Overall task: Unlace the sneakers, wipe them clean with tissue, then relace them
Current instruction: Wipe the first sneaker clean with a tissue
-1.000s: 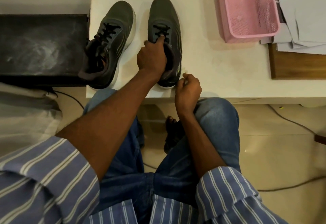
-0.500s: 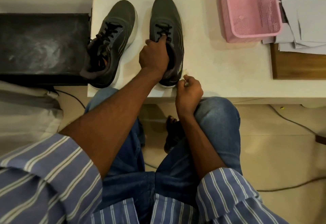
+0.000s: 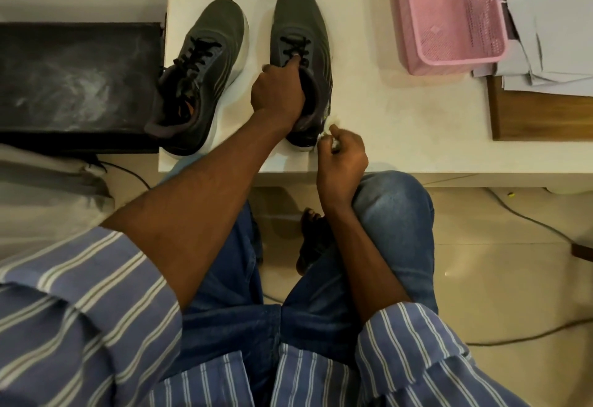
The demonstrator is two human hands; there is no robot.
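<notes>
**Heel wiped while the shoe is braced**

While the right sneaker (image 3: 300, 37) stands on the white table (image 3: 385, 118), its collar is gripped by the left hand (image 3: 277, 93), forefinger laid on the laces, seemingly for steadiness. A tissue wad (image 3: 330, 124) is pinched in the curled right hand (image 3: 341, 158) against the heel. The left sneaker (image 3: 205, 66) is left beside it, laced.

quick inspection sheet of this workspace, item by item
surface: white table, sneakers standing on it
job's things: left sneaker and right sneaker, both laced; tissue at the right sneaker's heel
clutter: pink basket, papers, wooden board
hands: left hand grips the right sneaker's collar; right hand pinches the tissue
cables: cables on the floor
surroundings: black box left of the table, tiled floor
</notes>
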